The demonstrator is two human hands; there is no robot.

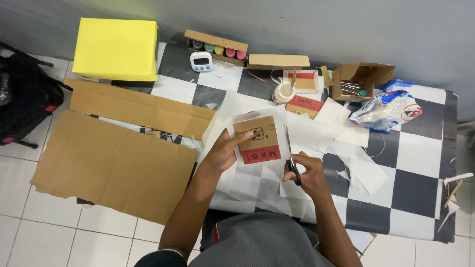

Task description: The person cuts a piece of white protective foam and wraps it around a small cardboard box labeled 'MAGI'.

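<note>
Your left hand point(223, 151) is gripping the small cardboard piece point(257, 140) above the bench point(415, 163); your right hand point(308, 173) is clamping scissors point(291, 157) alongside. Blades could be nicking paper or thumb if it tilts.

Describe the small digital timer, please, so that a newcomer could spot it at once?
Start at the big yellow box at the table's far left corner. Just right of it, before the open carton of paint pots, stands the timer: small, white, blue-trimmed, the only thing with a screen.

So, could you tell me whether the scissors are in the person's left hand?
No, the scissors are gripped in the right hand, while the left hand holds the small cardboard piece.
</note>
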